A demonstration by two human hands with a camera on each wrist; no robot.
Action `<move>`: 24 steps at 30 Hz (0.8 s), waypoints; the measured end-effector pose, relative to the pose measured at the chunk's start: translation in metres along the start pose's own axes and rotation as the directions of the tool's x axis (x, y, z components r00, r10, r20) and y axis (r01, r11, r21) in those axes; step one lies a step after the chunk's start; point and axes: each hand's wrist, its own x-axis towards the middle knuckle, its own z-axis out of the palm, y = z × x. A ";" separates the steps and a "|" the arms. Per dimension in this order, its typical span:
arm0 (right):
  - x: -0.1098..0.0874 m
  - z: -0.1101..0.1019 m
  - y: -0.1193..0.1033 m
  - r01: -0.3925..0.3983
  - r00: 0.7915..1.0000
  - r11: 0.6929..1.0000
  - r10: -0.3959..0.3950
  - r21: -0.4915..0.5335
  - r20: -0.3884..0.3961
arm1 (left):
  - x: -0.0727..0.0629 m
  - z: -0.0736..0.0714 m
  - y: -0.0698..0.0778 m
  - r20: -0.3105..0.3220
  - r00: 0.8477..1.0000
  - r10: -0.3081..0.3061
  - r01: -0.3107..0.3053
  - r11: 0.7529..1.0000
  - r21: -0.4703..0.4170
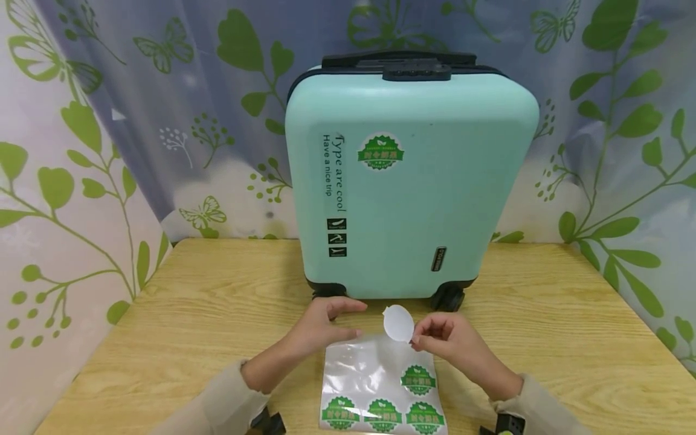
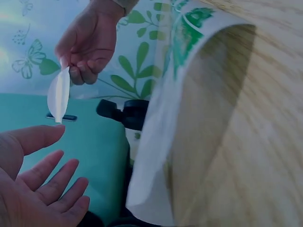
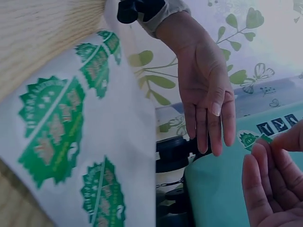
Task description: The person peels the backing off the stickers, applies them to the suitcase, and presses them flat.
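My right hand pinches a round sticker by its edge between thumb and fingertips. In the head view its plain white side shows. From the left wrist view the sticker appears nearly edge-on, close to my left thumb. My left hand holds nothing, its fingers extended and apart, just left of the sticker. Below both hands lies a glossy sticker sheet with several green scalloped stickers on its lower and right parts. One like them, a green sticker, is on the front of the mint suitcase.
The suitcase stands upright on the wooden table, with black wheels at its base and a black handle on top. Behind it hangs a leaf-patterned curtain. In the wrist views the sheet's edge curves up from the table.
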 end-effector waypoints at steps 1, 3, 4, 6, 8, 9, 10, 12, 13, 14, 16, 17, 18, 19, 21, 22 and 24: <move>0.001 0.000 -0.002 0.006 1.000 1.000 -0.006 0.000 -0.014 | 0.000 0.000 0.002 -0.006 1.000 0.006 -0.006 1.000 0.001; 0.003 -0.001 -0.006 0.011 0.999 1.000 -0.010 0.004 -0.038 | -0.001 -0.001 0.007 -0.020 1.000 0.022 -0.022 1.000 0.000; 0.004 -0.001 -0.008 0.010 0.999 1.000 -0.009 0.004 -0.050 | -0.001 -0.001 0.010 -0.027 0.999 0.030 -0.030 1.000 0.000; 0.006 -0.002 -0.012 0.012 0.998 1.000 -0.011 0.012 -0.068 | -0.002 -0.001 0.018 -0.043 0.998 0.052 -0.051 0.999 0.006; 0.008 -0.002 -0.016 0.017 0.997 1.000 -0.016 0.024 -0.078 | -0.002 0.000 0.026 -0.047 0.996 0.079 -0.078 0.997 0.012; 0.009 -0.002 -0.018 0.019 0.996 0.999 -0.016 0.026 -0.083 | -0.002 0.000 0.029 -0.050 0.995 0.090 -0.090 0.996 0.016; 0.010 -0.003 -0.021 0.021 0.996 0.999 -0.018 0.027 -0.088 | -0.002 0.001 0.033 -0.052 0.993 0.106 -0.105 0.994 0.021; 0.012 -0.003 -0.026 0.017 0.995 1.000 -0.015 0.020 -0.102 | -0.003 0.003 0.041 -0.056 0.989 0.136 -0.134 0.990 0.038; 0.013 -0.004 -0.029 0.011 0.994 1.000 -0.010 0.012 -0.109 | -0.003 0.004 0.045 -0.058 0.986 0.154 -0.151 0.987 0.049; 0.014 -0.004 -0.032 0.004 0.993 1.000 -0.004 0.005 -0.114 | -0.003 0.006 0.048 -0.062 0.983 0.172 -0.168 0.984 0.063; 0.015 -0.005 -0.037 -0.009 0.992 1.000 0.007 -0.011 -0.124 | -0.003 0.008 0.054 -0.072 0.977 0.202 -0.195 0.977 0.088; 0.016 -0.006 -0.039 -0.011 0.992 1.000 0.009 -0.017 -0.129 | -0.003 0.009 0.057 -0.077 0.972 0.220 -0.212 0.972 0.105; 0.017 -0.006 -0.042 -0.010 0.991 1.000 0.007 -0.022 -0.132 | -0.003 0.010 0.059 -0.081 0.968 0.240 -0.229 0.966 0.119; 0.018 -0.007 -0.045 -0.007 0.991 1.000 0.003 -0.025 -0.134 | -0.003 0.010 0.061 -0.087 0.964 0.252 -0.240 0.962 0.132; 0.019 -0.007 -0.050 0.003 0.991 0.999 -0.007 -0.032 -0.134 | -0.001 0.011 0.064 -0.097 0.956 0.276 -0.260 0.953 0.154; 0.020 -0.008 -0.052 0.008 0.991 0.999 -0.013 -0.035 -0.134 | 0.000 0.012 0.065 -0.101 0.951 0.291 -0.273 0.948 0.161; 0.022 -0.008 -0.056 0.015 0.992 0.999 -0.019 -0.035 -0.128 | 0.002 0.013 0.067 -0.106 0.943 0.316 -0.296 0.940 0.168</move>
